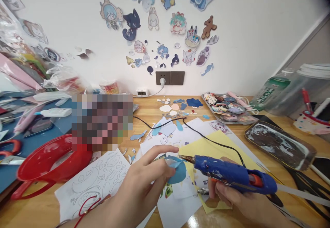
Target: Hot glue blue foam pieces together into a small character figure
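Note:
My left hand point(148, 176) pinches a light blue cut-out piece point(179, 173) between thumb and fingers, its index finger stretched out above. A blue hot glue gun point(221, 171) is in my right hand point(235, 198), fingers wrapped round its handle. The gun's nozzle points left and is close to the upper edge of the blue piece; I cannot tell whether they touch. A white glue stick point(301, 193) sticks out of the gun's rear. Beneath my hands lie yellow paper point(206, 149) and white printed sheets point(167, 211). A small metal tool point(202, 191) shows beside my right fingers.
A red plastic basket point(27, 166) and a sheet of line drawings point(103, 173) lie left. Small cut-outs point(168, 107) are scattered at the back. A black cord point(206, 137) crosses the papers. On the right are a stained tray point(278, 145), scissors point(283, 211) and a green bottle point(270, 90).

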{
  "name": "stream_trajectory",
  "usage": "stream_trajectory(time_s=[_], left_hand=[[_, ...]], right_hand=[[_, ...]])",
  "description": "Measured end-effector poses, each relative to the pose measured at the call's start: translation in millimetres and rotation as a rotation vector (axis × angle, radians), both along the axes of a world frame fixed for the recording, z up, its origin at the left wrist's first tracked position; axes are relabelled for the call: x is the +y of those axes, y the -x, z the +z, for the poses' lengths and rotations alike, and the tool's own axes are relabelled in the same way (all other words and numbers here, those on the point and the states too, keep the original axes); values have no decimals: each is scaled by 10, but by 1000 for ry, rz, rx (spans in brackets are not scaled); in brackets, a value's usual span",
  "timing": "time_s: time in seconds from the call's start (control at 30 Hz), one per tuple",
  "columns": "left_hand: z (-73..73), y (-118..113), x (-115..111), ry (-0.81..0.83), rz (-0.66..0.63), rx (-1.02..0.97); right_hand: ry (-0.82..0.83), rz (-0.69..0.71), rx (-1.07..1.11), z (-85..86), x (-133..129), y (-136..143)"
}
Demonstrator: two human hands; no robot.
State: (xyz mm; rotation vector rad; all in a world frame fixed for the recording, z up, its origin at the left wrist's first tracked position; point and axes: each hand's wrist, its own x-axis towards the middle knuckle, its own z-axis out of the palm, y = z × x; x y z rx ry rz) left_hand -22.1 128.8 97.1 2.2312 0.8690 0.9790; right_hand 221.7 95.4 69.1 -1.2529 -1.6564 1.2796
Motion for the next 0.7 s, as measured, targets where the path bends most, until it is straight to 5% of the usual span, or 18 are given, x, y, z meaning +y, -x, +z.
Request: stream_trajectory(time_s=[0.43,0.7], left_hand=[[48,52,8,13,-107,53],[73,44,14,41,-135,13]], right_hand=[[-368,-21,-256,42,31,4],[-258,-6,-171,97,41,-53]])
